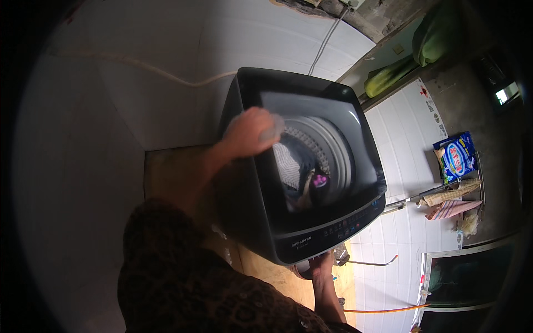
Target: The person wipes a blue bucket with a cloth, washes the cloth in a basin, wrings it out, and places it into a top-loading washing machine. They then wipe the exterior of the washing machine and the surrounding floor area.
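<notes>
A dark top-loading washing machine [254, 204] stands before me with its see-through lid [354, 125] down. Through the lid, clothes [287, 164] show in the drum, among them a striped piece. My left hand [252, 129], blurred, is over the left edge of the lid and grips a greyish cloth [272, 127]. At the machine's front, below the control panel [345, 229], is my right hand [322, 264]. The panel's edge hides its fingers, so its grip cannot be made out. A round container [302, 269] shows partly beside that hand.
White tiled wall [399, 137] rises behind and to the right. A blue detergent bag [456, 158] and cloths [452, 204] hang there. A pale hose [179, 79] runs to the machine's back. An orange hose [387, 310] and a metal rod [372, 263] are at the lower right.
</notes>
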